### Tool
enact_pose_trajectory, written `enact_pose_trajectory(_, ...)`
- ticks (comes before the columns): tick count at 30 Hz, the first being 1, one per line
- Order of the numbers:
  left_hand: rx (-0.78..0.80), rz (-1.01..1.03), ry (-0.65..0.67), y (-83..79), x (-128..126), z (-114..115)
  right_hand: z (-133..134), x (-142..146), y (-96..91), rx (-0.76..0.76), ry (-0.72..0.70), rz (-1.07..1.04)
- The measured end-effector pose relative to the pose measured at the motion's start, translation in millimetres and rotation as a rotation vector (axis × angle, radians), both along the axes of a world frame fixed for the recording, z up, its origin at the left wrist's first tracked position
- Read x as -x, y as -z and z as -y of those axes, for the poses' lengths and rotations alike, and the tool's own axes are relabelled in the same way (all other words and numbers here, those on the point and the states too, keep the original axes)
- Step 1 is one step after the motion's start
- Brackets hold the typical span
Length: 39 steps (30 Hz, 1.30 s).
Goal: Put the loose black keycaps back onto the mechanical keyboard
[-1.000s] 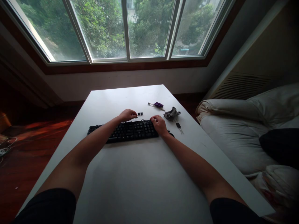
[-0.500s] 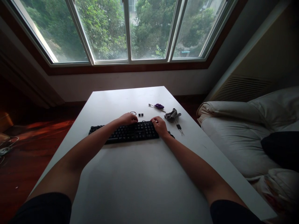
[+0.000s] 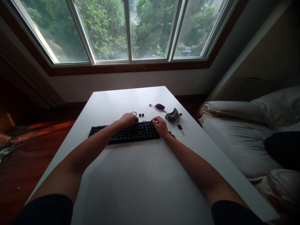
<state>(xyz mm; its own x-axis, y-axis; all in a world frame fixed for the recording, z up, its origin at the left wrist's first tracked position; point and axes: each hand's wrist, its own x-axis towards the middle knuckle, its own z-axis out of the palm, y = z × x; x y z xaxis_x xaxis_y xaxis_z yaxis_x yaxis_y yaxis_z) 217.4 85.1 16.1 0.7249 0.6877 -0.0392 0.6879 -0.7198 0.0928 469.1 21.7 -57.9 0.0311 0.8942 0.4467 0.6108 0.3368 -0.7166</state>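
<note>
A black keyboard (image 3: 122, 133) lies across the white table (image 3: 140, 175). My left hand (image 3: 127, 119) rests at the keyboard's far edge near its middle, fingers curled and pinched together over the top key row. My right hand (image 3: 159, 126) sits curled on the keyboard's right end, holding that end down. Two small black keycaps (image 3: 141, 115) lie loose on the table just beyond the keyboard, right of my left hand. A thin wire loop (image 3: 133, 112) shows beside my left fingers.
A purple brush (image 3: 159, 106), a crumpled grey cloth (image 3: 172, 114) and a small black clip tool (image 3: 179, 127) lie to the right of the keyboard. A white padded sofa (image 3: 246, 134) stands along the table's right side. Windows fill the far wall.
My left hand has drawn back slightly from the loose keycaps onto the keyboard's top row. The view shifted a little; the right hand has stayed put.
</note>
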Motion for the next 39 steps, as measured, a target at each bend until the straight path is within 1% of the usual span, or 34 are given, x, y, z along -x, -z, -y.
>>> enact_pose_trajectory(4,-0.023,-0.013,0.009,-1.7,-5,3,0,0,-0.1,0.021,0.001,0.009)
enact_pose_trajectory(6,0.015,0.015,-0.023,-0.1,-2,0,0,0,-0.1,0.018,-0.002,0.008)
enact_pose_trajectory(9,0.114,0.071,-0.083,3.5,4,-7,-1,0,0.4,0.007,-0.002,0.010)
enact_pose_trajectory(11,0.138,0.085,-0.105,4.7,6,-9,-1,0,1.1,0.002,-0.006,0.012)
enact_pose_trajectory(13,0.094,0.064,-0.105,3.9,4,-6,-2,-1,2.0,-0.009,-0.011,0.010)
enact_pose_trajectory(17,-0.040,-0.029,-0.074,-2.3,-4,8,-3,-1,3.8,-0.038,-0.016,-0.010)
enact_pose_trajectory(21,-0.057,-0.043,-0.083,-5.5,-7,14,-4,0,5.1,-0.064,-0.017,-0.028)
enact_pose_trajectory(25,-0.021,0.015,-0.098,2.2,-2,8,-4,0,5.8,-0.070,-0.020,-0.033)
enact_pose_trajectory(29,0.086,0.112,-0.215,13.2,5,-4,-5,-1,6.3,-0.071,-0.018,-0.031)
enact_pose_trajectory(33,0.175,0.150,-0.207,17.7,8,-11,-5,-1,6.6,-0.074,-0.015,-0.021)
enact_pose_trajectory(35,0.172,0.143,-0.207,17.7,7,-10,-5,-1,6.5,-0.070,-0.013,-0.016)
enact_pose_trajectory(39,0.096,0.120,-0.197,15.4,4,-4,-4,-1,6.2,-0.070,-0.017,-0.018)
